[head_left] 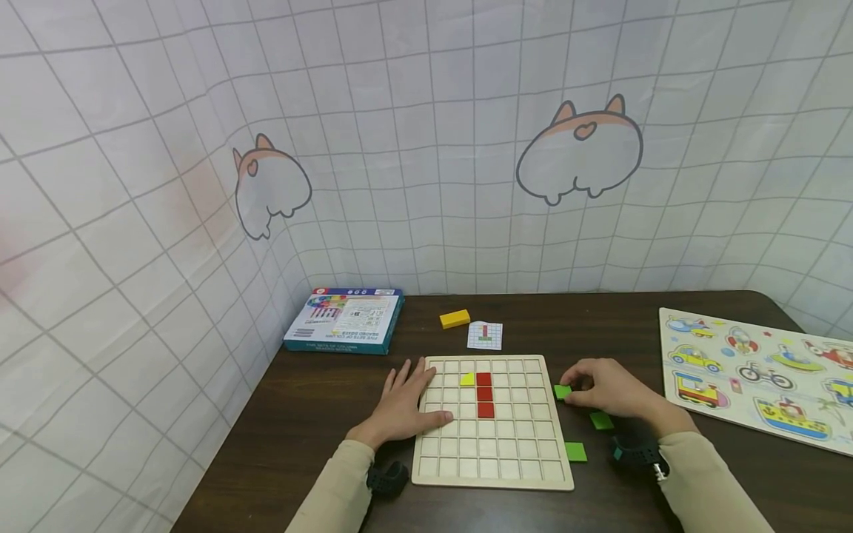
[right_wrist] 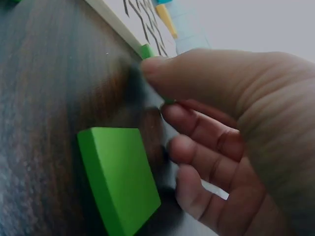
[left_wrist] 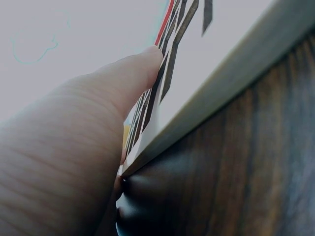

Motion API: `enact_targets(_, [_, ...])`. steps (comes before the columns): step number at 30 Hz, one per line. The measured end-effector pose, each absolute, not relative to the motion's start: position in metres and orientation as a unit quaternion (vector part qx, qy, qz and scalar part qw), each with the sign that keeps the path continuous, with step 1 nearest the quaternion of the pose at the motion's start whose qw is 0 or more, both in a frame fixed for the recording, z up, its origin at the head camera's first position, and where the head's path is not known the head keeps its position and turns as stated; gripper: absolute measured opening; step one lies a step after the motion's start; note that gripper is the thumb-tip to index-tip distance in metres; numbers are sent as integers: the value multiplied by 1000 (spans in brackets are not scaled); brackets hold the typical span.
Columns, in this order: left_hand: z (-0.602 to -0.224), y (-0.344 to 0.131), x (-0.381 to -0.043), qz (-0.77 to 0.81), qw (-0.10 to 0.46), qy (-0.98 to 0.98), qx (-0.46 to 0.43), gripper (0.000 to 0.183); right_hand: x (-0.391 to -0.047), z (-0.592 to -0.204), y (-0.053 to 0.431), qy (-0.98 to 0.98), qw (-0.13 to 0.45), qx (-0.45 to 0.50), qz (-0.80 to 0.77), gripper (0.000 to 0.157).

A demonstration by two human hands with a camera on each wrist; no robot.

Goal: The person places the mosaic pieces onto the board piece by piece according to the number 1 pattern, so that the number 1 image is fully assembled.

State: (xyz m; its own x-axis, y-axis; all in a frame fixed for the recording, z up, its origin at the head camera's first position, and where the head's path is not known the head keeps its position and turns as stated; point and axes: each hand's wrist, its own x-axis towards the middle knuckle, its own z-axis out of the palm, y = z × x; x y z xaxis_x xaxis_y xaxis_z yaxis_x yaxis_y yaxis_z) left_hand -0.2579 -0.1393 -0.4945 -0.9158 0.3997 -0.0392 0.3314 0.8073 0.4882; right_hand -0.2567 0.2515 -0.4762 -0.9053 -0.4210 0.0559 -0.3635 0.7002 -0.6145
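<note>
Fingers apart on our left hand [head_left: 403, 406], thumb and finger clamped on a green square tile [head_left: 563, 392] in our right hand [head_left: 611, 389]: we are flanking a wooden grid board [head_left: 489, 448].

At far left, a blue-edged bead box [head_left: 346, 320] is lying flat toward the back of the dark table [head_left: 300, 422]. Our left hand is resting on the board's left edge, its thumb reaching onto the grid. Behind the board, a yellow block [head_left: 455, 319] is lying near a printed grid card [head_left: 484, 335]. On the grid, a yellow tile [head_left: 467, 379] is sitting just left of the uppermost of three red tiles [head_left: 485, 394], which are forming a column. Our right hand is pinching the green square tile just beside the board's right edge. Two more green tiles [head_left: 576, 452] are lying nearer us, and a picture puzzle board [head_left: 760, 379] is lying farther right.
</note>
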Motion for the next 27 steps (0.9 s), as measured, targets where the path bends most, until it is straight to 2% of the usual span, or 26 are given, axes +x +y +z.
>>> enact_targets(6, [-495, -139, -259, 243, 70, 948, 195, 95, -257, -475, 251, 922, 24, -195, -334, 25])
enact_targets(15, [-496, -140, -258, 244, 66, 947, 198, 95, -254, -478, 240, 901, -14, -199, -385, 25])
enact_targets(27, [-496, -140, -259, 247, 66, 947, 195, 95, -252, -477, 217, 864, -22, -223, -450, 21])
